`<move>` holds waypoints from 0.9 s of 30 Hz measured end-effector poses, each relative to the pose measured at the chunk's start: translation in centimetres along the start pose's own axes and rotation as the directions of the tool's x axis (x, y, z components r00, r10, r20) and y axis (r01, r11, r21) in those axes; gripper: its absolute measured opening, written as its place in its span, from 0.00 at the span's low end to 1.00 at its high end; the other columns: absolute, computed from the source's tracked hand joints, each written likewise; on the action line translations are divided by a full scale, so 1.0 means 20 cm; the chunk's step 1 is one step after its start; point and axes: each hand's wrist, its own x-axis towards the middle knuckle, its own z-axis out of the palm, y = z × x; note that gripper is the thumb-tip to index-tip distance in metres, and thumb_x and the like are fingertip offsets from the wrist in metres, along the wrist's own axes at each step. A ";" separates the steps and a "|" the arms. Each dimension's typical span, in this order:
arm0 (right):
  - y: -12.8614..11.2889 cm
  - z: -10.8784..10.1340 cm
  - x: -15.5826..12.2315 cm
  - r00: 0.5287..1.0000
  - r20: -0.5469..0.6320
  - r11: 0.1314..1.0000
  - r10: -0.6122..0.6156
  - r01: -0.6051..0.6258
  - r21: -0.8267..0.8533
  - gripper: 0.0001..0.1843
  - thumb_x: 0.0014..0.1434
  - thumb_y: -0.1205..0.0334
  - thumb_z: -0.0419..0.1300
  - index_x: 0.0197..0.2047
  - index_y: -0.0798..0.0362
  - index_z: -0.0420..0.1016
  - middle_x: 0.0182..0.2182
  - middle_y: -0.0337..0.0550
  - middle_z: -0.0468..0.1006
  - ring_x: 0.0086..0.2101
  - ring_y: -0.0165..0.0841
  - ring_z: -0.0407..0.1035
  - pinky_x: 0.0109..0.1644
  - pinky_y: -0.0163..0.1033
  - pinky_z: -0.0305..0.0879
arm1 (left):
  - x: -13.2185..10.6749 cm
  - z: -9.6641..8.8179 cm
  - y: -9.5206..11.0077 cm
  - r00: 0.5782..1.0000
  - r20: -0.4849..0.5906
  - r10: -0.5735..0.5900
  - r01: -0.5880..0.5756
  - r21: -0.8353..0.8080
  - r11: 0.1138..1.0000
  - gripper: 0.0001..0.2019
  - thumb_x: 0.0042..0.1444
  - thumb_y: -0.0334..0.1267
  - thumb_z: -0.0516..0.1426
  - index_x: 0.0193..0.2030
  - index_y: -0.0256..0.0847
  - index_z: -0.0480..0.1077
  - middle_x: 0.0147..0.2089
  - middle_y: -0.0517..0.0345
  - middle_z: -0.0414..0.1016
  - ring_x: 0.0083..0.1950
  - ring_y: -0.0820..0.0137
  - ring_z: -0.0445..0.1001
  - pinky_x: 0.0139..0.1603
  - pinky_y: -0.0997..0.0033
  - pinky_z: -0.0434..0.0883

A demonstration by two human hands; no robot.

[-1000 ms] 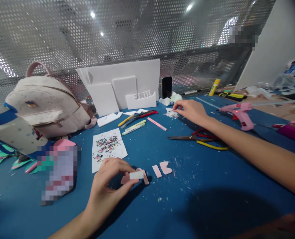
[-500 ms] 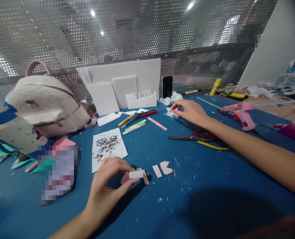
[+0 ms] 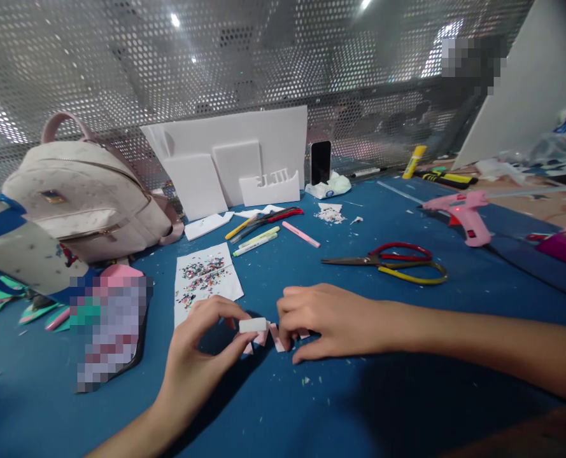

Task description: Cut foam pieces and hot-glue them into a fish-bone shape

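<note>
My left hand (image 3: 199, 343) is closed, pinching a small white foam-like strip (image 3: 253, 325) between thumb and fingers, just above the table. Beneath and beside it are small cut pink pieces, among them a narrow pink strip (image 3: 277, 338). My right hand (image 3: 328, 321) rests low over the table right beside that strip. Its fingers are bent downward with the thumb a little apart, and I see nothing held in them. Another pink piece (image 3: 304, 333) peeks out under the right hand, which hides most of it.
Scissors (image 3: 382, 261) lie beyond my right hand, and a pink glue gun (image 3: 461, 213) stands farther right. White paper (image 3: 235, 287) bears colourful bits. Behind are markers (image 3: 256, 245), a white scrap pile (image 3: 330, 215), a phone (image 3: 321, 163), white boards (image 3: 197, 187) and a backpack (image 3: 91, 197).
My right hand has moved from the white scrap pile down toward me, to the pink pieces beside my left hand. My left hand still holds the white strip, slightly shifted left.
</note>
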 end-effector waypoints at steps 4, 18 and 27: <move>0.02 0.02 0.00 1.000 -0.005 0.999 0.024 -0.024 0.022 0.01 0.62 0.65 0.67 0.37 0.51 0.80 0.34 0.39 0.76 0.41 0.34 0.69 0.38 0.36 0.60 | 0.00 0.00 0.00 1.000 0.006 -0.010 0.010 -0.005 1.000 0.04 0.61 0.38 0.65 0.38 0.47 0.73 0.35 0.67 0.77 0.38 0.72 0.74 0.41 0.72 0.67; 0.41 -0.42 -0.12 0.790 -0.496 0.886 0.360 -0.456 -0.082 0.15 0.70 0.62 0.46 0.53 0.54 0.69 0.42 0.55 0.76 0.43 0.45 0.70 0.47 0.50 0.62 | 0.01 -0.01 0.02 0.999 0.010 0.043 -0.043 -0.020 0.999 0.04 0.62 0.39 0.64 0.37 0.47 0.74 0.34 0.66 0.78 0.36 0.73 0.76 0.41 0.71 0.69; 0.17 -0.20 -0.06 0.972 -0.116 0.972 0.203 -0.215 -0.098 0.16 0.60 0.46 0.64 0.44 0.48 0.74 0.43 0.43 0.77 0.44 0.40 0.70 0.44 0.42 0.62 | 0.02 0.00 0.01 0.997 0.062 0.037 -0.037 -0.004 0.999 0.04 0.63 0.39 0.63 0.37 0.47 0.73 0.35 0.66 0.78 0.37 0.72 0.75 0.42 0.70 0.67</move>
